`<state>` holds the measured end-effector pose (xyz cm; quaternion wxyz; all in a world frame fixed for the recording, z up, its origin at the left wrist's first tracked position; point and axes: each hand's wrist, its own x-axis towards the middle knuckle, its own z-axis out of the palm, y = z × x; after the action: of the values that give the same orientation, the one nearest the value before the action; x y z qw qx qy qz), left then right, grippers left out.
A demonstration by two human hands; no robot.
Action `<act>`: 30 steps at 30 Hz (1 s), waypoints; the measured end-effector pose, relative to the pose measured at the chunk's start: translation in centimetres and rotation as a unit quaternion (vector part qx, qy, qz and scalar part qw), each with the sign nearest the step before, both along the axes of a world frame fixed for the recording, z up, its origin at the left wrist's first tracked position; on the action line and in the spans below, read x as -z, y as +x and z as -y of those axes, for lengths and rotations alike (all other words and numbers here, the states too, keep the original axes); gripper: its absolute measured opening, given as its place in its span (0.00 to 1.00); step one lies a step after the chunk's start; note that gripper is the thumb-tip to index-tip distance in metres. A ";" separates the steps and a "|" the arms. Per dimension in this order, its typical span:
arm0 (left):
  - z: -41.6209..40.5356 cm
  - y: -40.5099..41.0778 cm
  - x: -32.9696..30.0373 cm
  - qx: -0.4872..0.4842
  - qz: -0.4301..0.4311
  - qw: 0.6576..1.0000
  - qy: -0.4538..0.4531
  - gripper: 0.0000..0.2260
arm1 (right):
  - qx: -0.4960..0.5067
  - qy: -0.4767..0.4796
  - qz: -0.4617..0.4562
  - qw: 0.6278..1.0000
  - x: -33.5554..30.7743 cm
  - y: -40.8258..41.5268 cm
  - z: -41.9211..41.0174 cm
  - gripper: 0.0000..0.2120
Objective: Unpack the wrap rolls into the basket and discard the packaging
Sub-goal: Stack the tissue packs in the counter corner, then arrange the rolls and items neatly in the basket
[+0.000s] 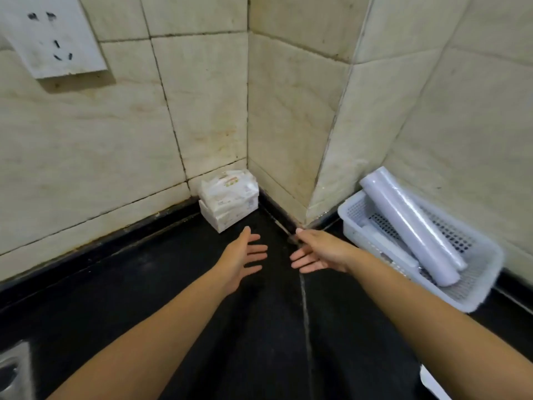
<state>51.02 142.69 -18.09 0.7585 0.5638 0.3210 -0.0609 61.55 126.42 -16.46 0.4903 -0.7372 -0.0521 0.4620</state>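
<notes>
A white perforated basket [478, 287] stands on the black counter at the right, against the tiled wall. A long white wrap roll [409, 226] lies slanted in it, its upper end sticking out over the rim, with other rolls partly hidden beneath. My left hand [245, 255] and my right hand [320, 252] reach forward over the middle of the counter, palms facing each other, fingers spread, holding nothing. Both hover a short way in front of the wall corner, left of the basket.
Stacked white tissue packs [229, 199] sit in the wall corner. A wall socket [54, 36] is at upper left. A metal sink edge [13, 370] shows at bottom left, and a white scrap [429, 382] lies at the bottom right edge of the black counter [144, 284].
</notes>
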 end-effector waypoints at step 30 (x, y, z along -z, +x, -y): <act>21.9 25.4 3.8 0.588 0.072 0.575 0.564 0.25 | -0.056 -0.305 0.308 0.899 7.0 10.4 21.0 0.12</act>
<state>76.43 120.82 -21.89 0.1049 0.9453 -0.1674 -0.2594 71.96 105.45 -23.47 0.1739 -0.9521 -0.0981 0.2314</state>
